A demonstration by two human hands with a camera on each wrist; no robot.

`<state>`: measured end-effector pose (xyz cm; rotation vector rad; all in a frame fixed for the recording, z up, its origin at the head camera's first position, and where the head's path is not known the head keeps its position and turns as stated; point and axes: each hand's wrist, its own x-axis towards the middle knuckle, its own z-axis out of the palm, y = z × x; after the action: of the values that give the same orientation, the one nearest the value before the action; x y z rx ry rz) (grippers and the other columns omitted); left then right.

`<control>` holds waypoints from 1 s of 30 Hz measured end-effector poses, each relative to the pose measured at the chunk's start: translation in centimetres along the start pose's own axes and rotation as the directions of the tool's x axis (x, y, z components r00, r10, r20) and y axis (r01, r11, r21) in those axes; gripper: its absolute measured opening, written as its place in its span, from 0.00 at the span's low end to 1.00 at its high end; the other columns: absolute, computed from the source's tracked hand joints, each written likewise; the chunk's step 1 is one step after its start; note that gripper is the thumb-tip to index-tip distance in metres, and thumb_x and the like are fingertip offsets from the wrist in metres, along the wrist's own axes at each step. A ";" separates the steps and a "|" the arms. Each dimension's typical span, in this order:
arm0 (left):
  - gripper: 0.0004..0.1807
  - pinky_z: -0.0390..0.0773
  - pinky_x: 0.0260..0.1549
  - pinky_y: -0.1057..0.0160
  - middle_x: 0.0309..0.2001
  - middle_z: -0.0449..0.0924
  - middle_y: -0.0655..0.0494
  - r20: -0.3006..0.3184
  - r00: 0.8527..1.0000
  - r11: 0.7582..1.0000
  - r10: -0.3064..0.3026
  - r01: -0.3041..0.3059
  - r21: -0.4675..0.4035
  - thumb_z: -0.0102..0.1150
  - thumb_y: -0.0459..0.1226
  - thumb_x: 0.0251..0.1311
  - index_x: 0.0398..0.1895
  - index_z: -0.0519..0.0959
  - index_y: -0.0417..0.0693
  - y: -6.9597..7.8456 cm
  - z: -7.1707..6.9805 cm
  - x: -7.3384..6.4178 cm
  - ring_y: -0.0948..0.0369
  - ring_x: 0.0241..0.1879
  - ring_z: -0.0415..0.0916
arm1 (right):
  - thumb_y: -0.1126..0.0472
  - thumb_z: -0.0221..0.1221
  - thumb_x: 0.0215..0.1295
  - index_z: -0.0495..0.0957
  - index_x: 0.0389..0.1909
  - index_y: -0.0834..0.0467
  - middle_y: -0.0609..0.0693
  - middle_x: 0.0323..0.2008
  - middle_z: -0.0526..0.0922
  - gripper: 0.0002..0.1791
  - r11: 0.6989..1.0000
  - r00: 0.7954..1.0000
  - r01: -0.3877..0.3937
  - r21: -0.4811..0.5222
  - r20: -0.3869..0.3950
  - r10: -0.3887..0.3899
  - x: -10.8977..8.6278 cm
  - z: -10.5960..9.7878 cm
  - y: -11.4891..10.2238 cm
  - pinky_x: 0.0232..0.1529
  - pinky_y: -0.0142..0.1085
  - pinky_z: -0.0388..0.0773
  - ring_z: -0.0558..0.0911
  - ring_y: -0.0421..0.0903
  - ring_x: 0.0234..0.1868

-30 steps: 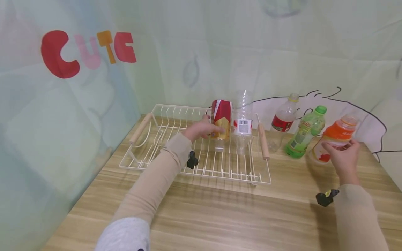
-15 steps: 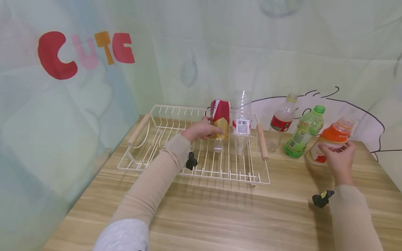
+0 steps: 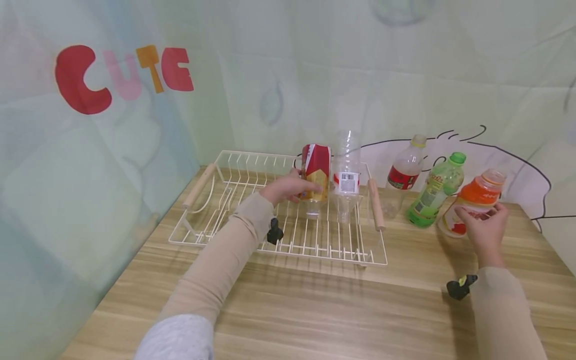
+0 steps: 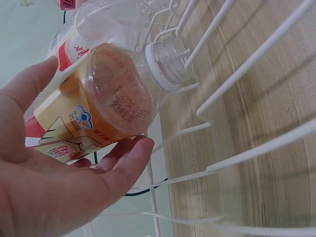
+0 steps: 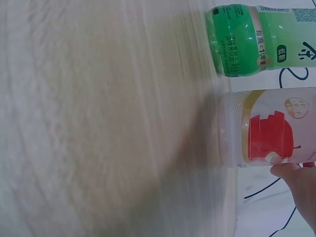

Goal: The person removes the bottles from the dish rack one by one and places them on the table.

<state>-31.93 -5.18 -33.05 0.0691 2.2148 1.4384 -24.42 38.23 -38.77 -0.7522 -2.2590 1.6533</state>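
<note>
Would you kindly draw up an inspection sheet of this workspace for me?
Surface: wood-grain table, bearing a white wire rack with wooden handles.
Job's things: red-and-gold bottle and clear bottle, both neck-down in the rack; red-labelled bottle, green bottle and orange-labelled bottle, all upright, right of the rack in the head view.
Clutter: nothing seen.
Hands: left hand holds the red-and-gold bottle; right hand holds the orange-labelled bottle.
Cables: nothing seen.
Surroundings: pale printed backdrop, with CUTE lettering at left.
</note>
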 end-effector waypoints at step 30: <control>0.41 0.73 0.56 0.50 0.61 0.63 0.46 -0.011 1.000 1.000 0.012 -0.012 0.006 0.65 0.46 0.58 0.67 0.53 0.44 -0.1 0.0 0.4 0.49 0.59 0.66 | 0.43 0.60 0.62 0.27 0.74 0.45 0.54 0.76 0.36 0.55 0.998 0.999 0.047 -0.046 0.027 -0.046 -0.8 -1.7 -0.6 0.73 0.49 0.50 0.43 0.52 0.77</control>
<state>-32.30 -5.12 -33.27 0.0772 2.2311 1.4415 -23.06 39.03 -37.56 -0.6867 -2.3228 1.6034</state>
